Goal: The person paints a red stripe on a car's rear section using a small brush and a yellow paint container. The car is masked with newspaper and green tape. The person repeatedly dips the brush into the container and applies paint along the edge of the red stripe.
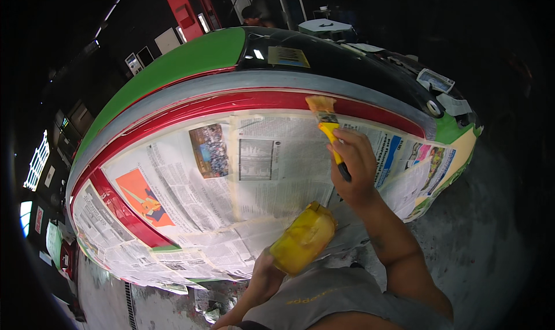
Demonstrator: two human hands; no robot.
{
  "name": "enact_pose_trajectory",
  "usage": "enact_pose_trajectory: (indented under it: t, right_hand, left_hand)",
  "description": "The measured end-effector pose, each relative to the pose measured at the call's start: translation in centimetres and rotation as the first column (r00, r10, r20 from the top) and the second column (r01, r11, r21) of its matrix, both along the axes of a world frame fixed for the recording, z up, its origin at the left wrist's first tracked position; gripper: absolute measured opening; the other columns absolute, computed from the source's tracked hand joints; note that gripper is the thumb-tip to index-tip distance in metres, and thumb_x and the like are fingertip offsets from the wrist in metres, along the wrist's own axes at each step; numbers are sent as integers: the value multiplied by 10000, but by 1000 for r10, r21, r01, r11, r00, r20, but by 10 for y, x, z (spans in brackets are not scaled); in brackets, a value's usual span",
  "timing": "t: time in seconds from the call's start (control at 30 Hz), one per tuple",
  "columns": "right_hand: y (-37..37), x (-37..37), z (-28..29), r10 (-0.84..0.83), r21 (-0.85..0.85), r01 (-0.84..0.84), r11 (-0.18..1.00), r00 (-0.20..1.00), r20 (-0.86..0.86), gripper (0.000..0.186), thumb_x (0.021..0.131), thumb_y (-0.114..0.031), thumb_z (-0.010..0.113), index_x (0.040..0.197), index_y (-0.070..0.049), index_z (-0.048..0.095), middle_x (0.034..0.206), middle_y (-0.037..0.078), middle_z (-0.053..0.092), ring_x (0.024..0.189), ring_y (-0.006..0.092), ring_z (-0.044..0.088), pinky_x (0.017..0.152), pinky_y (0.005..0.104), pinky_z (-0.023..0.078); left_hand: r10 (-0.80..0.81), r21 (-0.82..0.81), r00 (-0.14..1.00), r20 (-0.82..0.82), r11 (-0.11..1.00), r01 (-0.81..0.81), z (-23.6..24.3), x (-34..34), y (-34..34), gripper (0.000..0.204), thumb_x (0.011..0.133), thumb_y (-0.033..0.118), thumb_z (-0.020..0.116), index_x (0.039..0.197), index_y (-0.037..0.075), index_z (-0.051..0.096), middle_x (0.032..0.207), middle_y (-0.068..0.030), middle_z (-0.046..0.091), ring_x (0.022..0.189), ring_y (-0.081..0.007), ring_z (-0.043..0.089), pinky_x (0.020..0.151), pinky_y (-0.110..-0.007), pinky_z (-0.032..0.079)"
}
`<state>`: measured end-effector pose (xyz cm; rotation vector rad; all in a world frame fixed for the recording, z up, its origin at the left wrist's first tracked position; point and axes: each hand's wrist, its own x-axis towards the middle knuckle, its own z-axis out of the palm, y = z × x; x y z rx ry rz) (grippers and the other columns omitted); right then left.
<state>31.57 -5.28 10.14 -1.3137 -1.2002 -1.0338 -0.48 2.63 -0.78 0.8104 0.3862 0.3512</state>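
My right hand [359, 165] is closed around the yellow and black handle of a paintbrush [328, 124]. The brush's pale bristles lie at the red painted strip [248, 102] of a car body; whether they press on it is hard to tell. Low and in front of me, my left hand [267, 273] grips a yellow, partly see-through plastic container [302, 242] by its lower left side, holding it tilted. What is inside the container is unclear. Behind both hands, taped newspaper sheets [312, 168] cover the side of the car beneath the red strip.
Above the red strip run a grey band [191, 88], a green panel [173, 69] and dark glass [335, 58]. A red post [180, 9] rises beyond the car, with a person [254, 17] partly visible nearby. Concrete floor [480, 237] lies at right; a drain grate [130, 307] is at lower left.
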Motion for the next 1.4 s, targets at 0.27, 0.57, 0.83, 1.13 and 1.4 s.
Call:
enact_pose_trajectory:
  t: [0.27,0.57,0.83,1.13,1.4]
  right_hand:
    - [41,-32,39,80,-28,-78,997,994,74,323,861,132,812,1124,1,676,1233,210,731,1126,422,746,942,490,637]
    - [69,-62,59,94,-97,-83,992,989,111,318,784,117,780,1071,8,697,1206,198,718,1129,414,731,941,505,626]
    - [68,-75,53,59,-155,-33,987,985,164,328,768,61,799,1080,10,708,1200,196,705,1135,420,725,916,506,620]
    - [66,-81,52,86,-161,-63,985,986,140,324,780,39,787,1094,12,713,1185,197,704,1119,424,724,897,513,614]
    - [65,-74,53,45,-55,-35,998,978,204,328,795,40,781,1116,5,724,1179,201,713,1105,406,731,887,494,623]
  left_hand:
    - [34,-30,999,24,999,-33,-16,-22,21,863,992,477,828,1590,-32,470,1574,-161,595,1451,-296,607,1198,-492,519]
    - [70,-25,997,45,997,-69,-20,-38,34,878,986,486,832,1595,-32,471,1569,-163,605,1436,-293,624,1166,-497,546]
    - [74,-26,997,37,997,-73,-17,-42,34,915,979,502,830,1631,-16,451,1597,-152,595,1469,-294,597,1190,-501,523]
    - [41,-2,999,24,999,-41,-21,-41,37,959,969,535,837,1660,6,433,1624,-141,572,1475,-289,589,1167,-491,526]
    - [48,-9,998,28,999,-48,-20,-43,36,962,967,540,837,1659,7,434,1633,-137,565,1481,-290,587,1175,-495,523]
